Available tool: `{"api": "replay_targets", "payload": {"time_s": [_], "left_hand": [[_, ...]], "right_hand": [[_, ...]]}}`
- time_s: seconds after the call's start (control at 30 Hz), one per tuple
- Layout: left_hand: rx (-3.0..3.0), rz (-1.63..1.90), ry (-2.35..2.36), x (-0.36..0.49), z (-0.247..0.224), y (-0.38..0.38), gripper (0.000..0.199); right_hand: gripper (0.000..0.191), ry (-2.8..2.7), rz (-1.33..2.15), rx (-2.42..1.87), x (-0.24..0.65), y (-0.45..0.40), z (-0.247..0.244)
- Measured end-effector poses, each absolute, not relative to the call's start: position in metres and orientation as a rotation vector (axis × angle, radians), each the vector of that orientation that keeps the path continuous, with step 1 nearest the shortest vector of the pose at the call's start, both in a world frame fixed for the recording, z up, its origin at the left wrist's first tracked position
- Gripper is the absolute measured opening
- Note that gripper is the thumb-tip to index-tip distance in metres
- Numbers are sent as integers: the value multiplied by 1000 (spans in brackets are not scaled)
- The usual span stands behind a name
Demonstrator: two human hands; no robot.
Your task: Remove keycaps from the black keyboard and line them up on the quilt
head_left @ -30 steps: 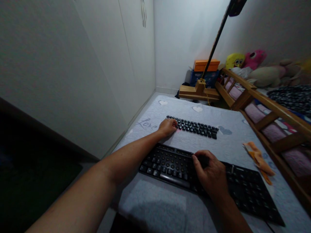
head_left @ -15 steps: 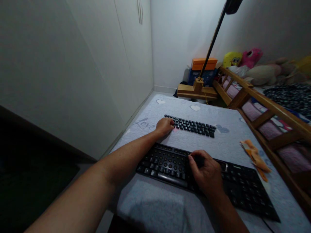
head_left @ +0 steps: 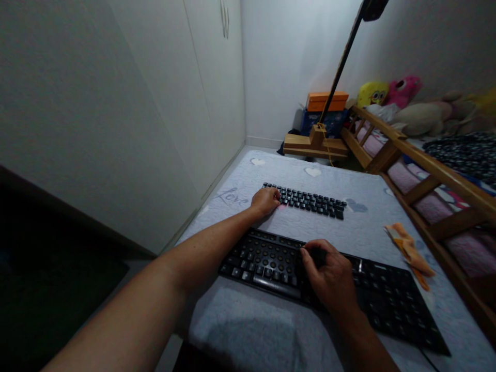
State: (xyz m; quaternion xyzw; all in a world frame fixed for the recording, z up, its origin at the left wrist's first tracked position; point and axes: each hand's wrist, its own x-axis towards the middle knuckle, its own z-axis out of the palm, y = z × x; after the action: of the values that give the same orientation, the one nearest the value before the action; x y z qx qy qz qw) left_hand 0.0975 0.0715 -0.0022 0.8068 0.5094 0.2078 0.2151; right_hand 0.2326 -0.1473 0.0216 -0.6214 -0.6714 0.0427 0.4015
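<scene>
A long black keyboard lies slantwise on the cloth-covered surface, with several keycaps off and round key posts bare in its left-middle part. Beyond it, loose black keycaps are laid out in rows. My left hand reaches over the keyboard to the left end of these rows, its fingers curled together at the keycaps; whatever they pinch is hidden. Over the middle of the keyboard is my right hand, thumb and index finger pressed close together. Anything between those fingertips is too small to make out.
Right of the keycaps lies an orange cloth with a tool partly under it. A wooden bed rail borders the right side, and a white cabinet the left. A wooden stand with a black pole stands behind.
The view has shifted very slightly. Both hands stay at nearly the same places, with the left fingers moving a little at the keycaps.
</scene>
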Motion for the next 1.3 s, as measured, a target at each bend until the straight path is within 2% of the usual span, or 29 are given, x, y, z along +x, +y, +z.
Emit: {"api": "replay_targets", "payload": {"time_s": [0.8,1.03,1.3], "left_hand": [[2267,560,1464,94,4,68,18],[2194,656,1348,65,17,60,16],[2012,700,1288,17,25,14,19]], "right_hand": [[9,-1689,94,-1547,232,-149,24],[11,-1653,122,-1573,233,-151,27],[18,-1616,277,-1655,232,-152,26]]}}
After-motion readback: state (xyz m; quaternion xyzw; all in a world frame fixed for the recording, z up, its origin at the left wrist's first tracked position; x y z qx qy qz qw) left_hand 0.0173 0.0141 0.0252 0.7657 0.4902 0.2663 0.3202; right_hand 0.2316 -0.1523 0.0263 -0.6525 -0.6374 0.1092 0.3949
